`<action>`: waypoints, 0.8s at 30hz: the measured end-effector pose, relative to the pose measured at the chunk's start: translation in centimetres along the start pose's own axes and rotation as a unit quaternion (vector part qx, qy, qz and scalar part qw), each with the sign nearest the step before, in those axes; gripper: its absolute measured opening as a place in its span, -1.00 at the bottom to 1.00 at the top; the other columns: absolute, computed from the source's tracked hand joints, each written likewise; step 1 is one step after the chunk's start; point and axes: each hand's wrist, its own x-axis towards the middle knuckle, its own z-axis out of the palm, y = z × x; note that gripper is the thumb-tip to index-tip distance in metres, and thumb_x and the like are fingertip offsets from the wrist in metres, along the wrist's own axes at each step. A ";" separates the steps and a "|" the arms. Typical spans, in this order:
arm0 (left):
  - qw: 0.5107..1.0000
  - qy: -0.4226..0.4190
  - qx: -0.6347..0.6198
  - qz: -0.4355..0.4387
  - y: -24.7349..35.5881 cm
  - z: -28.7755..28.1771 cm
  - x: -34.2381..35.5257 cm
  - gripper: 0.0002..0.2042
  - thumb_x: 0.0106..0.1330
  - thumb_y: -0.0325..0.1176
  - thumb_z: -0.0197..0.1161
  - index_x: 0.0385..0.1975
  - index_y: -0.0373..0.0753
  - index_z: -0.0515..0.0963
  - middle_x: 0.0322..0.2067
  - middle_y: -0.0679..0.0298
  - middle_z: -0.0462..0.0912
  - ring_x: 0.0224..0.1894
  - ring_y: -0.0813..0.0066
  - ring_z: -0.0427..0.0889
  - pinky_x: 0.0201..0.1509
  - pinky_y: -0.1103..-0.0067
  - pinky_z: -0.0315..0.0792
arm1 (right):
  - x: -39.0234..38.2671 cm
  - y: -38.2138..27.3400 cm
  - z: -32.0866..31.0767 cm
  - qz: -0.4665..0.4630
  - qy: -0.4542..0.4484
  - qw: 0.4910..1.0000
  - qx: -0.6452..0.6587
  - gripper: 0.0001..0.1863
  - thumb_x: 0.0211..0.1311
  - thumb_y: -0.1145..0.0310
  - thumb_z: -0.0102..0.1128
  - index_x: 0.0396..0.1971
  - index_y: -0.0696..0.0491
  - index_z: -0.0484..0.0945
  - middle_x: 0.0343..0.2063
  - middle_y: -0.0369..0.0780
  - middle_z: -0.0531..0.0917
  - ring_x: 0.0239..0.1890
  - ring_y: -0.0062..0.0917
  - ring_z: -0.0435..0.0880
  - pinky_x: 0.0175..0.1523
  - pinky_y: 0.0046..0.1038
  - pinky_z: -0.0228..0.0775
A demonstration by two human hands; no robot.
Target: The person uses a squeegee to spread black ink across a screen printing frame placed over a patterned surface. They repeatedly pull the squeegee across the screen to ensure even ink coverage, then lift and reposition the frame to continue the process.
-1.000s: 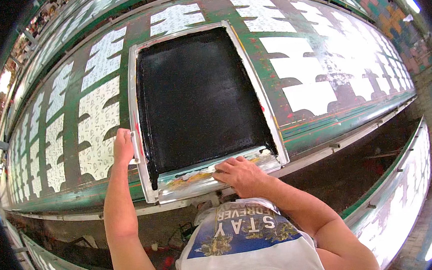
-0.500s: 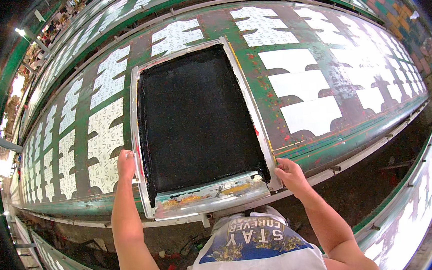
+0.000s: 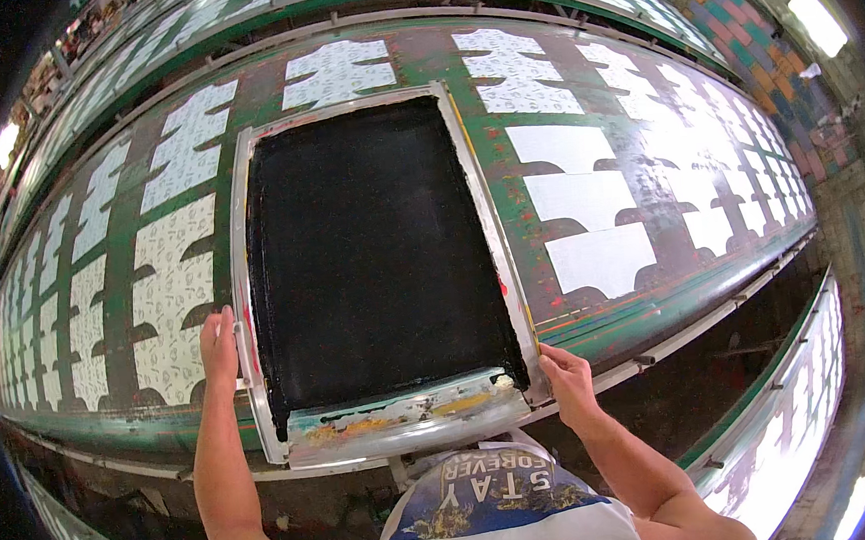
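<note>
A screen-printing frame (image 3: pixel 414 434) with metal rails lies on the long printing table, tilted slightly in view. Black ink covers its mesh (image 3: pixel 381 253), and yellow, orange and teal stains mark its near bar. My left hand (image 3: pixel 219 350) is closed at a small metal handle on the frame's left rail; its palm side is hidden. At the near right corner my right hand (image 3: pixel 568 383) pinches the frame's edge, thumb and fingers together. What lies under the black mesh is hidden.
Patterned pale cloth pieces (image 3: pixel 179 298) lie in rows left of and beyond the frame. Plain white pieces (image 3: pixel 578 205) lie to the right. A metal rail (image 3: pixel 688 337) with short stubs runs along the table's near edge. Another table (image 3: pixel 794 415) stands at right behind me.
The whole view has shifted, so the table, frame and both hands appear farther left and lower. The frame keeps about the same place among the cloth pieces. Both hands remain at its sides.
</note>
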 end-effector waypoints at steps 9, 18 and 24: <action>0.975 -0.001 -0.135 -0.178 7.7 0.8 -0.5 -0.50 0.52 0.28 0.31 -0.29 -0.10 0.63 -0.54 0.52 0.36 -0.59 0.79 0.26 -0.61 0.67 0.09 | 0.1 -3.2 -4.1 -0.081 -0.009 0.996 0.019 -0.60 0.54 0.46 0.31 0.24 0.36 0.66 -0.06 -0.23 0.80 -0.05 -0.66 0.72 0.11 -0.56 0.55; 0.973 0.009 -0.176 -0.150 21.0 15.1 -5.5 -0.52 0.53 0.22 0.32 -0.23 -0.15 0.66 -0.55 0.48 0.37 -0.61 0.74 0.27 -0.64 0.65 0.09 | 10.9 -4.4 -20.4 -0.115 0.029 0.988 -0.103 -0.61 0.39 0.37 0.38 0.12 0.28 0.74 -0.24 -0.18 0.84 -0.19 -0.55 0.76 -0.02 -0.41 0.63; 0.978 0.005 -0.172 -0.117 27.9 26.7 -10.7 -0.55 0.56 0.14 0.32 -0.27 -0.19 0.70 -0.53 0.46 0.42 -0.55 0.71 0.32 -0.60 0.62 0.10 | 17.2 -1.9 -32.7 -0.107 0.050 0.989 -0.088 -0.57 0.38 0.40 0.39 0.17 0.29 0.70 -0.09 -0.08 0.85 -0.07 -0.45 0.80 0.08 -0.35 0.64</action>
